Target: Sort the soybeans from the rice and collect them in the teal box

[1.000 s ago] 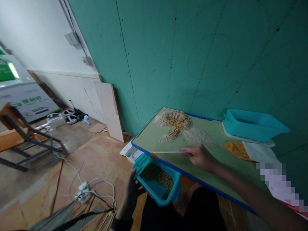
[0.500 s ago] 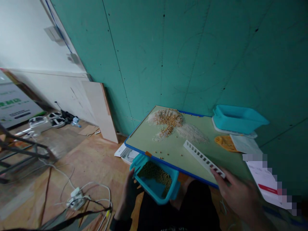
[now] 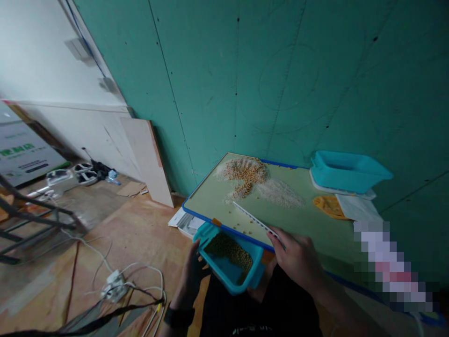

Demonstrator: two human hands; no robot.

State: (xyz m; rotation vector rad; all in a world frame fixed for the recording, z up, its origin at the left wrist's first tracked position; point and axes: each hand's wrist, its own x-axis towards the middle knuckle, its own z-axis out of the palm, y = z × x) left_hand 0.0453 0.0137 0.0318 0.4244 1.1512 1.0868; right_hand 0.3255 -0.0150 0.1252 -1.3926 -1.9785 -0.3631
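Note:
My left hand [image 3: 193, 267] grips the left end of a blue plastic container [image 3: 220, 277], held just below the table's front edge. Inside it lie dark green beans [image 3: 221, 243] and a band of tan beans [image 3: 243, 259]. My right hand [image 3: 297, 252] is closed on a white strip with square holes [image 3: 253, 218], turned nearly edge-on above the table. A few loose tan beans [image 3: 244, 232] lie between the strip and the front edge. Farther back, tan beans [image 3: 250, 174] sit on a pile of white grains [image 3: 280, 193] that looks like rice.
The pale green table [image 3: 206, 199] has a blue edge and stands against a green wall [image 3: 210, 84]. At its right are another blue container [image 3: 351, 175], an orange glove-like item [image 3: 329, 207] and white paper [image 3: 359, 208]. Cables and a power strip [image 3: 115, 286] lie on the floor at left.
My right hand has moved left with the strip and turned it more on edge. Loose beans near the front edge have shifted. The container in my left hand has moved slightly to the right.

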